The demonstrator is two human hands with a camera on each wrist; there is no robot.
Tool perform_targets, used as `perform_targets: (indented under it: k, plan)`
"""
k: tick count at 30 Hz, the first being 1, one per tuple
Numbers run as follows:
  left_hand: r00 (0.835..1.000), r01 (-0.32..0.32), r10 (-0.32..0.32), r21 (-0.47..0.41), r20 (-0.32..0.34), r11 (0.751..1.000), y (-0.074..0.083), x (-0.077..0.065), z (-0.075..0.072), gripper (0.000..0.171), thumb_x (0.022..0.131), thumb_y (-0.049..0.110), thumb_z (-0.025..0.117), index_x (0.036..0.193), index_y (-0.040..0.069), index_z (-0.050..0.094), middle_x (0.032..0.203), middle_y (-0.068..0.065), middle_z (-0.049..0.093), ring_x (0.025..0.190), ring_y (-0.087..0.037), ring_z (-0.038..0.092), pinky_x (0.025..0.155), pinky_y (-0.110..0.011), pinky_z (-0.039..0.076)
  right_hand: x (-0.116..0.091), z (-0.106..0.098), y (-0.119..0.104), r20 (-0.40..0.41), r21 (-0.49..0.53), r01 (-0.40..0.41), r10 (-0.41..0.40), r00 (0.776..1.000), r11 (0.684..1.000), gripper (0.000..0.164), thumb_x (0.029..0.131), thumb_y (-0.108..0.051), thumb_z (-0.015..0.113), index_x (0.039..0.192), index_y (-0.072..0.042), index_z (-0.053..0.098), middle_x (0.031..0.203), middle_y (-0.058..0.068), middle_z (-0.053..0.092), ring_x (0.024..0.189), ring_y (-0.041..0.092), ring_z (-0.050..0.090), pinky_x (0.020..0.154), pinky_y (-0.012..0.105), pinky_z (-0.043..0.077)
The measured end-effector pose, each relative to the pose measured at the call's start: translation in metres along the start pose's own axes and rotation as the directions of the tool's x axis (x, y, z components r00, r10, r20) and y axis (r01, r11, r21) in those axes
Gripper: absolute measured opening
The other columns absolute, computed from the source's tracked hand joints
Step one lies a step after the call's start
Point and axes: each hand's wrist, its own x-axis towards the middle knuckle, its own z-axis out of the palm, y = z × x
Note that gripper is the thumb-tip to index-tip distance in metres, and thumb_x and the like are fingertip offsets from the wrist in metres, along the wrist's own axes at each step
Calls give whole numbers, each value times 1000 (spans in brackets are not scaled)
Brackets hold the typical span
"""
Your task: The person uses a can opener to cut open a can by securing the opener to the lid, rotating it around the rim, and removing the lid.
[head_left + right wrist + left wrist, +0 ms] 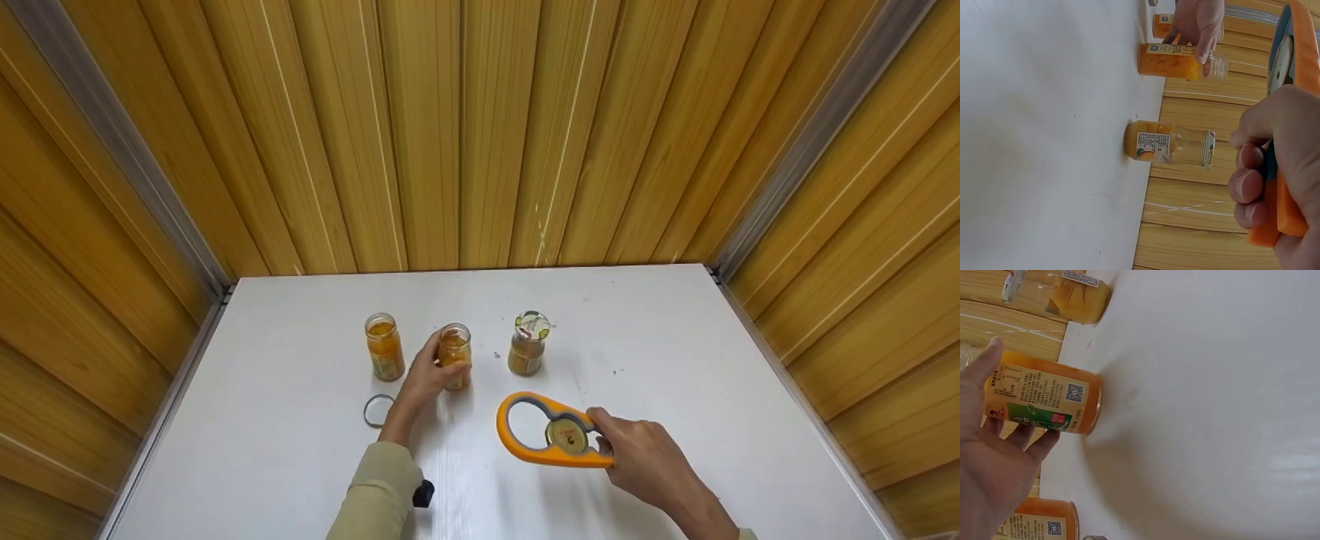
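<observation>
My left hand (425,377) grips a lidless glass jar (455,349) of orange fruit, thumb on one side and fingers round the other. In the left wrist view the jar's label (1039,396) faces the camera, and its base is at or very near the table. My right hand (645,457) holds an orange and grey jar opener (517,448) by its handles, raised over the table. A gold round lid (568,435) sits between the opener's arms. In the right wrist view, fingers curl round the opener's handles (1292,208).
Left of the held jar stands another lidless jar (385,352) of orange fruit. A round lid or ring (378,411) lies in front of it. To the right stands a lidded jar (527,349) of paler fruit. Wood-patterned walls (480,150) enclose the white table (262,420).
</observation>
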Motion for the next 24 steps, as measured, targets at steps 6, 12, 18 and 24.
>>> perform_targets:
  k: [6,12,18,24]
  plan:
    - [960,5,37,148,-276,989,-5,13,19,77,76,32,76,142,24,37,135,-4,49,121,-22,46,101,-44,36,-2,0,0,17,-10,-28,28,999,1000,51,71,-2,71,112,-25,50,72,-15,59,53,-4,43,56,19,47]
    - [919,31,78,268,-387,963,-5,24,32,79,76,38,74,143,22,34,139,-1,45,125,-19,43,105,-43,32,-4,-3,-1,16,-29,-45,45,999,999,51,70,-3,72,111,-25,51,72,-17,59,53,-3,44,57,21,48]
    - [905,45,74,267,-418,963,-2,29,36,80,76,38,74,143,22,34,139,-2,46,125,-20,43,105,-42,31,-5,-4,0,21,-23,-38,38,999,999,53,68,-3,73,112,-23,51,72,-16,59,54,-3,45,56,22,48]
    - [912,71,9,179,-411,981,1,30,39,79,79,38,72,145,24,30,143,1,40,128,-19,38,107,-42,28,-6,-7,2,-2,-29,-33,33,999,999,52,68,-2,72,111,-23,51,71,-16,59,53,-3,45,53,21,45]
